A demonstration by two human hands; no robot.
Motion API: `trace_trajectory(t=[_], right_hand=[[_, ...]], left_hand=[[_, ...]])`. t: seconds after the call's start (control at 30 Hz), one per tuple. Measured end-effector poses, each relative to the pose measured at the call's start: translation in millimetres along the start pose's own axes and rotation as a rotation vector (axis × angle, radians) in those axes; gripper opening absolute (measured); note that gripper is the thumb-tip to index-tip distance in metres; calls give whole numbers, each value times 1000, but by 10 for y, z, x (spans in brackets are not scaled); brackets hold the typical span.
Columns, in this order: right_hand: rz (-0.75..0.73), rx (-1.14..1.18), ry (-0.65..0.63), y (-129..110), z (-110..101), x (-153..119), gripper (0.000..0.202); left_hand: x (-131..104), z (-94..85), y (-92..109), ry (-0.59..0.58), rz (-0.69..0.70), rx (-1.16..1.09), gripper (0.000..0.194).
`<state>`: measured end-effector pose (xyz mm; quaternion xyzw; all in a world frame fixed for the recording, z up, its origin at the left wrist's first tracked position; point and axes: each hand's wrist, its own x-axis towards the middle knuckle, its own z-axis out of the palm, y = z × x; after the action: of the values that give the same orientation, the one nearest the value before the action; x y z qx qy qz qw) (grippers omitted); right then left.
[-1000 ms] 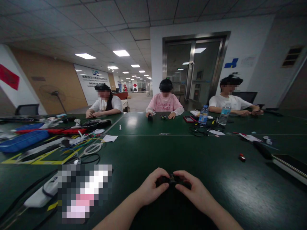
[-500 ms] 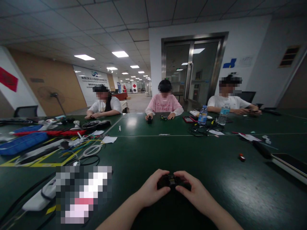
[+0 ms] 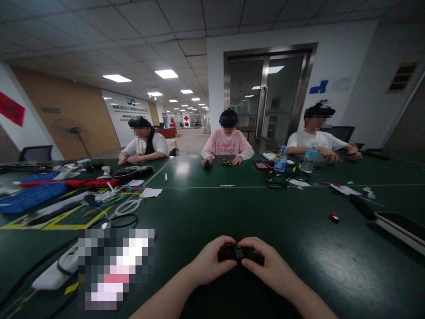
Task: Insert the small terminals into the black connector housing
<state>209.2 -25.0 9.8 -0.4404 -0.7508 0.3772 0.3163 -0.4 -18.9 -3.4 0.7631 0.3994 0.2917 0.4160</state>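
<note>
Low in the middle of the head view, a small black object (image 3: 238, 251) is held between both hands, just over the dark green table (image 3: 186, 212). What kind of thing it is cannot be made out; its middle looks blocky, and the fingers hide much of it. My left hand (image 3: 212, 259) curls around its left side, forefinger on the far edge and thumb on the near edge. From the other side my right hand (image 3: 264, 261) grips it in the same way. The fingertips of the two hands almost meet at the middle.
Cables (image 3: 128, 207), a white power strip (image 3: 58, 268) and a blue tray (image 3: 33, 197) lie to the left. A small red item (image 3: 334, 217) and a phone-like slab (image 3: 401, 228) lie to the right. Two water bottles (image 3: 280, 160) stand farther back. Several people sit opposite.
The black object has turned slightly between my fingers, and my right fingertips have shifted a little leftward. The person at the far right has moved a hand over the table.
</note>
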Motion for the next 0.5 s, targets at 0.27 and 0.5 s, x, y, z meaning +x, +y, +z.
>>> trace_trajectory(t=[0.27,0.5], right_hand=[[19,-51,-25,26,28,-1,24],[44,-79,-56,2,16,-15,24]], left_hand=[[-10,-8,36,-12,-23,41,41],[2,9,22,0,-31,56,42]])
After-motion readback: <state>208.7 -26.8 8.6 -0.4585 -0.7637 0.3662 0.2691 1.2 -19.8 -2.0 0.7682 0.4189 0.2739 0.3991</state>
